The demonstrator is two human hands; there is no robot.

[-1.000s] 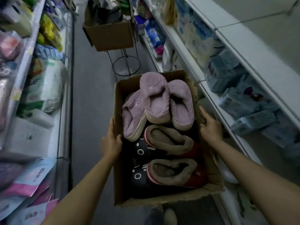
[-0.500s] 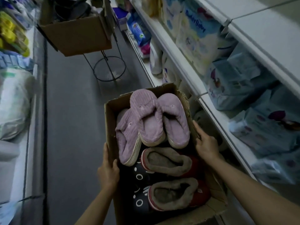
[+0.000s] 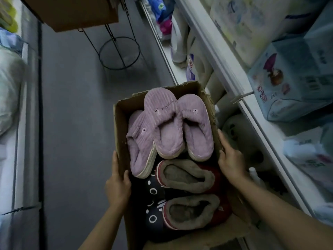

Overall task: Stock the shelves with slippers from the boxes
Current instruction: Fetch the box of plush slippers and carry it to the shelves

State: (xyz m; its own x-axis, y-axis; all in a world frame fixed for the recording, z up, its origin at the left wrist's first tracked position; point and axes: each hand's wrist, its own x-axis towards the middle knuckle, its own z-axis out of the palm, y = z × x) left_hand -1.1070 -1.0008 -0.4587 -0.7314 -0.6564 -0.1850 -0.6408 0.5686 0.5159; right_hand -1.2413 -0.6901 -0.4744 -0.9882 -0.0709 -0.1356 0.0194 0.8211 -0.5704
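Observation:
An open cardboard box (image 3: 120,112) hangs over the aisle floor, held between both hands. My left hand (image 3: 118,186) grips its left wall, thumb inside the rim. My right hand (image 3: 229,157) presses flat on its right wall. Inside lie purple corduroy slippers (image 3: 165,127) at the far end, red slippers with grey fleece lining (image 3: 187,175) nearer me, and dark slippers with white circle marks (image 3: 153,204) underneath on the left.
White shelves (image 3: 225,56) run along the right, holding blue packaged goods (image 3: 292,82) and white bottles (image 3: 196,67) on the lower level. A second cardboard box (image 3: 72,11) sits on a black wire stand (image 3: 119,53) ahead. Shelving with bagged goods (image 3: 9,91) lines the left; grey floor lies between.
The box has come lower and nearer the right-hand shelves, and the view has tilted down. Both hands keep the same hold on its sides.

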